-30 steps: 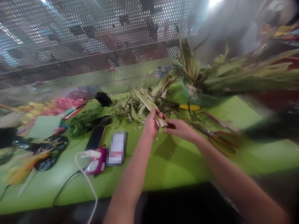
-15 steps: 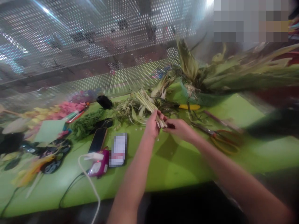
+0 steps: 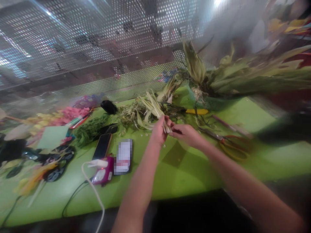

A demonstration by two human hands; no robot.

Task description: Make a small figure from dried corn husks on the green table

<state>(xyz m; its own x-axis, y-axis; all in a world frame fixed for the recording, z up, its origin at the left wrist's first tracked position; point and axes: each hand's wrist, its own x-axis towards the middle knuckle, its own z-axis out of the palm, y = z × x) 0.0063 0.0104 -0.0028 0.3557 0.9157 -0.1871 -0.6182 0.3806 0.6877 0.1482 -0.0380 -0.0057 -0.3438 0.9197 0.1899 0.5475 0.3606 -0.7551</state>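
Observation:
My left hand (image 3: pixel 158 130) is closed round a bundle of pale leaf strips (image 3: pixel 155 107) that fans up and to the left above the green table (image 3: pixel 184 168). My right hand (image 3: pixel 187 134) meets it from the right, its fingers pinched at the lower ends of the strips, with a small dark thing I cannot make out between them. Both hands hover over the table's middle.
Orange-handled scissors (image 3: pixel 230 145) lie right of my right hand. A heap of green husks and leaves (image 3: pixel 233 81) fills the back right. A phone (image 3: pixel 102 145), a pink charger with white cable (image 3: pixel 103 171), green sprigs (image 3: pixel 88 129) and coloured craft bits (image 3: pixel 60 116) lie left. A perforated metal panel (image 3: pixel 109 48) stands behind.
My hands stay together on the strips, which now stand a little more upright. The view has shifted slightly.

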